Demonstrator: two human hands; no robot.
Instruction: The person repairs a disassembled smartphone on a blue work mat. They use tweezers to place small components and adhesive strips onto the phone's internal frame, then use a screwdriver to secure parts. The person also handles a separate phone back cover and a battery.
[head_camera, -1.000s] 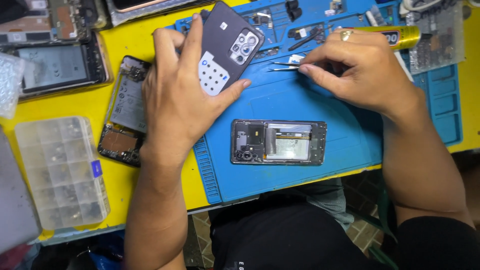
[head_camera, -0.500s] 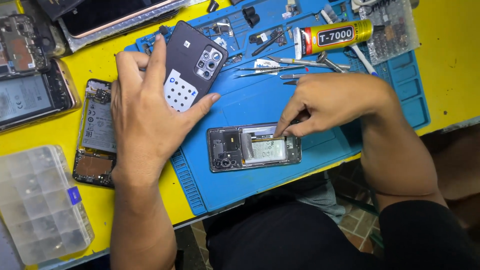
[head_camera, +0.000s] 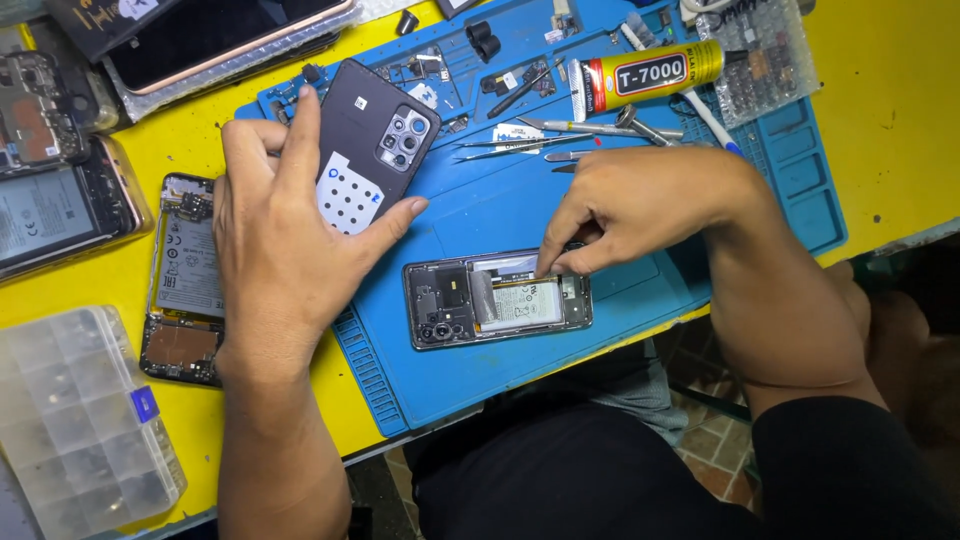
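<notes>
Head view: left hand (head_camera: 285, 235) grips glossy black rectangular back cover (head_camera: 375, 145).

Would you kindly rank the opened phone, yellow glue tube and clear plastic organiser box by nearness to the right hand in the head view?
1. Opened phone, touched under the right hand.
2. Yellow glue tube, above it.
3. Clear plastic organiser box, far across, lower left corner.

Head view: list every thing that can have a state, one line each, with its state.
Open phone: back off, insides showing, flat on the blue mat.
Black back cover: detached, tilted up under the left hand.
Right hand: fingertips pressing on the open phone's top edge.
Glue tube: lying down.
Tweezers: lying unused.
Parts box: lid closed.
</notes>
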